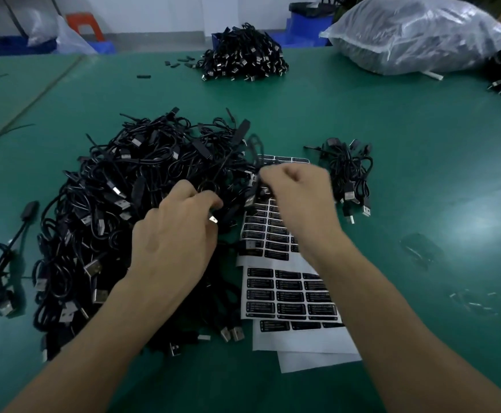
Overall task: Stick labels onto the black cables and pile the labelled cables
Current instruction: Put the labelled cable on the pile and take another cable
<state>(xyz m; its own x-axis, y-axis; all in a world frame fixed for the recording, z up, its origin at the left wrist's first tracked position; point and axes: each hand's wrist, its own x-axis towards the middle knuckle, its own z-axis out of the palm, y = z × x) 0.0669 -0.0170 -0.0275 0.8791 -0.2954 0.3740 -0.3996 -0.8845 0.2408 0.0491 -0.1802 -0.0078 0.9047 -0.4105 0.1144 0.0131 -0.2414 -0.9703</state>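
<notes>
Though print blurs, labels (289,295) perhaps read "LED".

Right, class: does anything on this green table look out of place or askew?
The label sheets lie fanned and skewed, overlapping, partly under the cable heap. One stray cable lies apart, left of that heap.

Dim, cool light with a blue-green cast. A soft, pale glare lies on the table (478,225) at 3 o'clock, and the bag (416,34) at 1 o'clock shines white. Shadows are faint and soft-edged. The right hand (298,189) and the cable (255,150) above it smear with motion; the left hand (175,234) is sharper. Toward 12 o'clock the detail goes soft.
</notes>
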